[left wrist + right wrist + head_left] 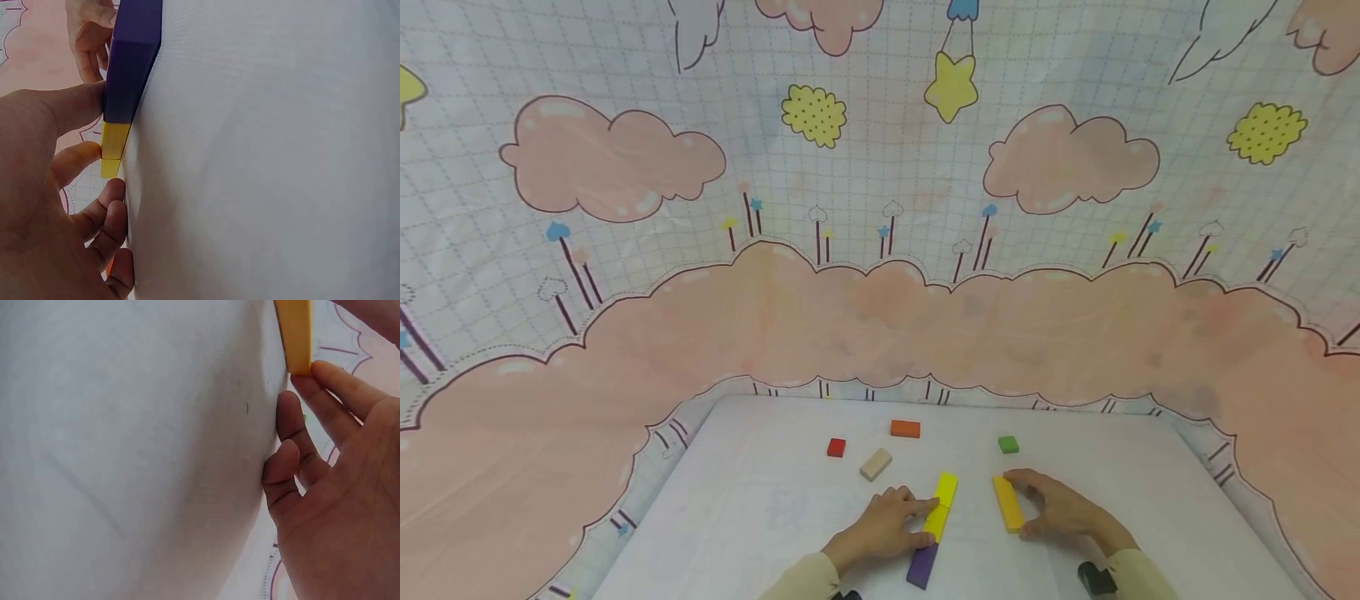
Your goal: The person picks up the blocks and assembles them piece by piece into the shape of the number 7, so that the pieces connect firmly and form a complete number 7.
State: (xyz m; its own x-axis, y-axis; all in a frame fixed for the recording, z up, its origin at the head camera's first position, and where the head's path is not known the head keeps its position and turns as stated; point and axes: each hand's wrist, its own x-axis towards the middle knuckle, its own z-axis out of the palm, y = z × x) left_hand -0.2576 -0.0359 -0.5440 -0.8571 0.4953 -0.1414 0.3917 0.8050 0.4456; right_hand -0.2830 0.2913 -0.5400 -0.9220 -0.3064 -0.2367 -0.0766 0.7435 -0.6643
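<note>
A row of flat blocks lies end to end in the head view: two yellow blocks point(948, 485) and a purple block point(922, 568) at the near end. My left hand point(886, 527) touches this row from the left, index finger on the yellow part and thumb near the yellow-purple joint. In the left wrist view that thumb meets the purple block point(132, 75), while the other fingers curve loosely beside the row. Right of the row, my right hand point(1063, 510) pinches an orange-yellow block point(1008, 505) lengthwise, fingertips at its far end and thumb at its near end.
Beyond the hands on the white tabletop point(737, 483) lie a red block point(836, 447), an orange block point(906, 428), a plain wooden block point(876, 464) and a green block point(1008, 444). A cloud-patterned cloth point(880, 325) hangs behind and along the sides.
</note>
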